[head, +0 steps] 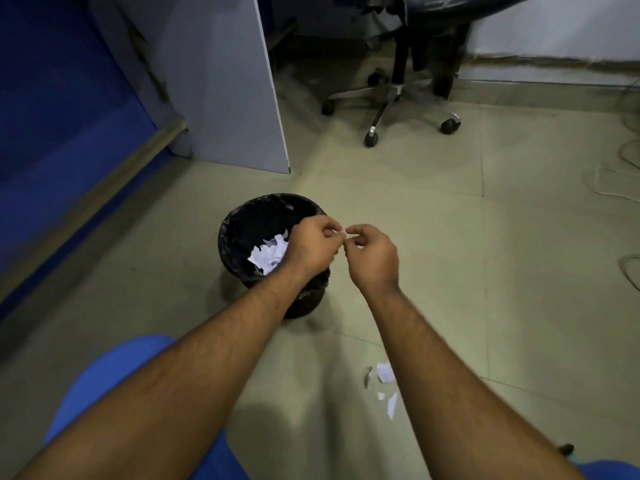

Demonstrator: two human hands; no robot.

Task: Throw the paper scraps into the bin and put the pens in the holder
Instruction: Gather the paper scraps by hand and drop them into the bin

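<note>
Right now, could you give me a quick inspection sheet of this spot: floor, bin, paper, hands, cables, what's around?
Surface: tiled floor, bare around the bin.
Job's things: black bin holds white paper scraps; more loose scraps lie on the floor near the right forearm. Pens and holder: nothing seen.
Clutter: small dark object at lower right, unclear.
Hands: left hand over the bin's rim, right hand beside it, fingertips pinched close together; held scrap too small to confirm.
Cables: cables along the right edge.
Surroundings: office chair, grey panel, blue wall.
</note>
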